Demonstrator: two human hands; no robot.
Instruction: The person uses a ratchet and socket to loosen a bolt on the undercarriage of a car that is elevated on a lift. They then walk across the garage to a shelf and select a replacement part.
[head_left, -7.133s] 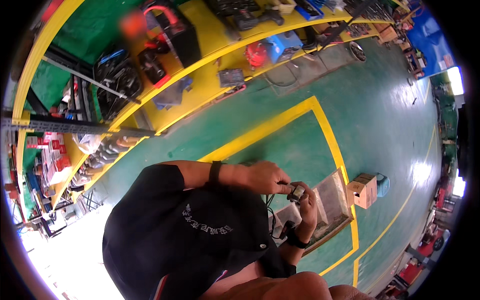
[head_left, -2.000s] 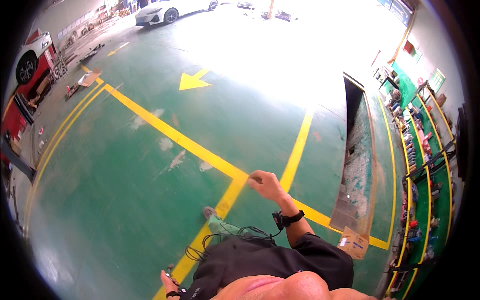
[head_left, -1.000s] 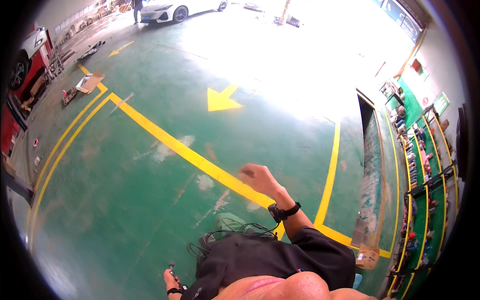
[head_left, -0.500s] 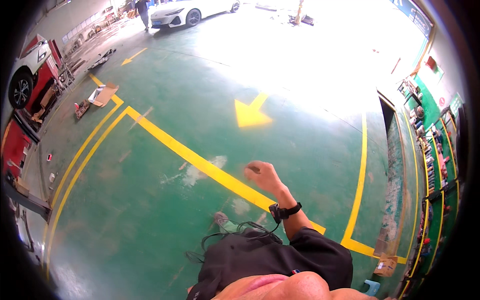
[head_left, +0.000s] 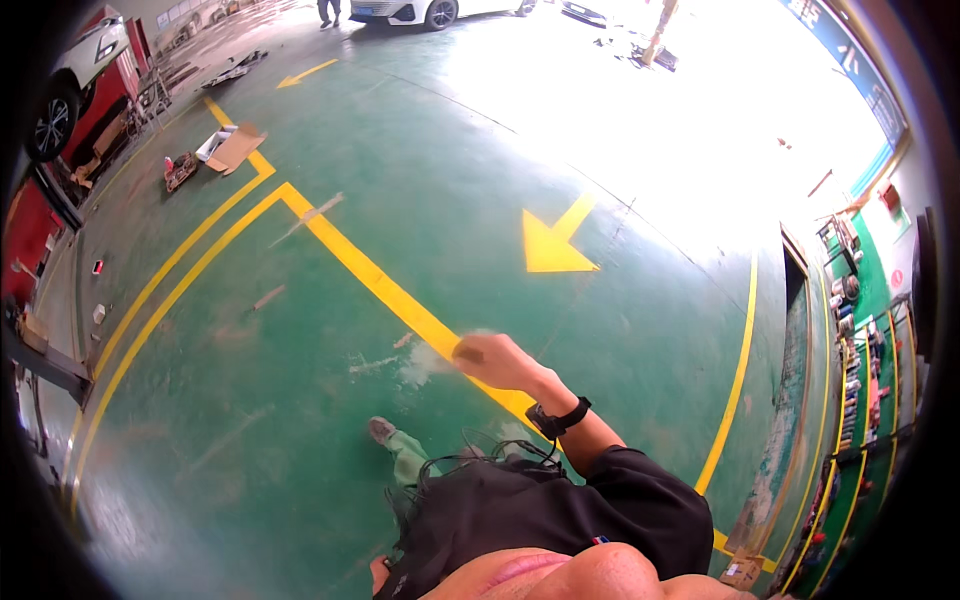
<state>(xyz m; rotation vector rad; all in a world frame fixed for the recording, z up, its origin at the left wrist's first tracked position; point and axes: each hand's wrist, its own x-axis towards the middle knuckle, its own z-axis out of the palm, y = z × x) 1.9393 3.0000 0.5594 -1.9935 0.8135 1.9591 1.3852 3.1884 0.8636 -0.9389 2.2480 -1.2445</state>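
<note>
My right hand (head_left: 497, 362) is held out in front of my body, above the yellow line on the green floor. Its fingers are curled in and somewhat blurred. A dark patch shows in the curl, and I cannot make out whether it is a small thing or shadow. On that wrist sits a black strap with a small black device (head_left: 558, 416); a thin black cable (head_left: 470, 452) trails across my dark shirt. Only a sliver of skin shows by the shirt's left edge; my left hand is not in view. My shoe (head_left: 381, 429) is on the floor below.
An opened cardboard box (head_left: 236, 149) lies at the far left, next to a brown part (head_left: 181, 171). A raised car (head_left: 75, 85) stands at the left edge, a white car (head_left: 415, 12) at the back. Along the right run a floor pit (head_left: 790, 385) and shelves (head_left: 865, 430).
My right hand has swung left and slightly down in the picture. The view has shifted, with the floor arrow now further right. My shoe and lower leg now show more fully.
</note>
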